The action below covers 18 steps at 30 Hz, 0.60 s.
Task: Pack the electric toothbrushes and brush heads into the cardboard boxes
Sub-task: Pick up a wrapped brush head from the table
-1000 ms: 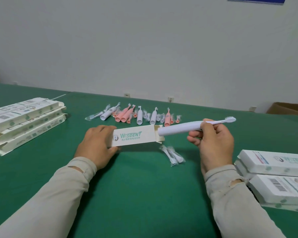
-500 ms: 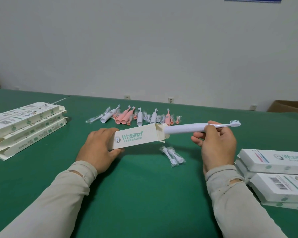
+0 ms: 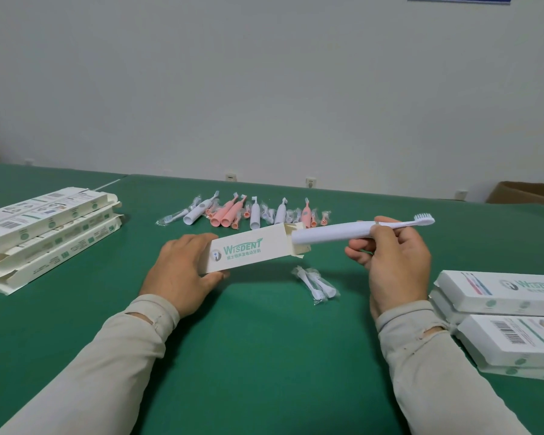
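My left hand (image 3: 182, 271) grips the closed end of a white Wisdent cardboard box (image 3: 252, 251), held above the green table with its open end facing right. My right hand (image 3: 393, 262) pinches a pale lilac electric toothbrush (image 3: 336, 235) near its neck. The handle's butt end sits at the box's open mouth, between the flaps. The bristle head (image 3: 424, 218) points right. Wrapped white brush heads (image 3: 316, 282) lie on the table just under the box's mouth. A row of white and pink toothbrush handles and wrapped heads (image 3: 242, 211) lies further back.
A stack of open-ended boxes (image 3: 44, 227) lies at the left of the green table (image 3: 264, 356). Closed white boxes (image 3: 503, 312) are piled at the right edge. A brown carton (image 3: 528, 193) stands beyond the table at far right. A white wall rises behind.
The box's open end has tilted up a little and the toothbrush butt has come level with the mouth, between the flaps. The head camera tipped slightly.
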Available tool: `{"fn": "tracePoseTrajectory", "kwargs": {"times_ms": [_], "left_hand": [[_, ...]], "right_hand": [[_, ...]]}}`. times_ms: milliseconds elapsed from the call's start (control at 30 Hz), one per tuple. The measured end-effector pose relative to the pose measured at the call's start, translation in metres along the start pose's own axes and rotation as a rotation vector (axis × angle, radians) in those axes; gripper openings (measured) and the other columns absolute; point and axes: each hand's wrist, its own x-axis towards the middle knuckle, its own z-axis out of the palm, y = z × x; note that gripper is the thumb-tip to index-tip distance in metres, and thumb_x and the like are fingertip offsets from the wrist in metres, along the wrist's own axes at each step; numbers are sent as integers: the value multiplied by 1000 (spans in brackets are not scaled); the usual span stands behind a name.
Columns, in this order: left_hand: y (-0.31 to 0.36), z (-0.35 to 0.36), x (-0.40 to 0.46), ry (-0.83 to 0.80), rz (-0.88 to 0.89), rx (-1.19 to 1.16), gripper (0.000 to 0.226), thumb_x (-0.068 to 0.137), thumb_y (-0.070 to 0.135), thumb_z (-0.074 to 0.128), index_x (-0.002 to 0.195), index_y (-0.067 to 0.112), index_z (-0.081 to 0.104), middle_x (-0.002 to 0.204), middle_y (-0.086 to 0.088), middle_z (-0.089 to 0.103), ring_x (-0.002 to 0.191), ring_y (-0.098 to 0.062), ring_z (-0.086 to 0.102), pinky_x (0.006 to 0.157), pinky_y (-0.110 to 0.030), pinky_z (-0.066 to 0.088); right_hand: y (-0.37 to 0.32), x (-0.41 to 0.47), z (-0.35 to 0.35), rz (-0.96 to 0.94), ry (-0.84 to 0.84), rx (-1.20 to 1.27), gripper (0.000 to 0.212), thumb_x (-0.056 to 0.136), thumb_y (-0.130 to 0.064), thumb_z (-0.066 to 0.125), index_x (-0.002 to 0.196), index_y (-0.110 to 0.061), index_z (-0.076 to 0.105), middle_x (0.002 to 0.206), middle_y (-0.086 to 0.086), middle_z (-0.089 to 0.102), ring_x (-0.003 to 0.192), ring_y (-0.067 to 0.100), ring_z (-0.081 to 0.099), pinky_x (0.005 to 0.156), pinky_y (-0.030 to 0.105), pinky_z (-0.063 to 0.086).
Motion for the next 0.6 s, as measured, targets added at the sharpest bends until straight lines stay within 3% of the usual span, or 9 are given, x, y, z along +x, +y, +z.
{"fn": "tracePoseTrajectory", "kwargs": {"times_ms": [167, 433, 600], "left_hand": [[-2, -1, 0, -10, -7, -9, 58, 80, 38, 76, 134, 33, 52, 129, 7, 56, 121, -24, 42, 102, -43, 40], [-1, 0, 0, -17, 3, -10, 60, 80, 41, 76, 135, 34, 51, 128, 8, 55, 120, -22, 42, 100, -42, 41], [1, 2, -1, -37, 26, -22, 62, 80, 42, 76, 136, 34, 50, 130, 9, 54, 121, -19, 40, 101, -41, 40]], "right_hand": [[0, -1, 1, 68, -81, 15, 18, 94, 2, 48, 96, -12, 59, 91, 15, 73, 58, 15, 61, 56, 26, 55], [2, 2, -5, 143, -96, 20, 19, 93, 2, 44, 96, -13, 56, 91, 9, 77, 55, 10, 56, 55, 25, 54], [11, -4, -3, 251, -343, -93, 15, 95, -1, 52, 98, -10, 63, 88, 4, 77, 64, 12, 66, 54, 23, 54]]}}
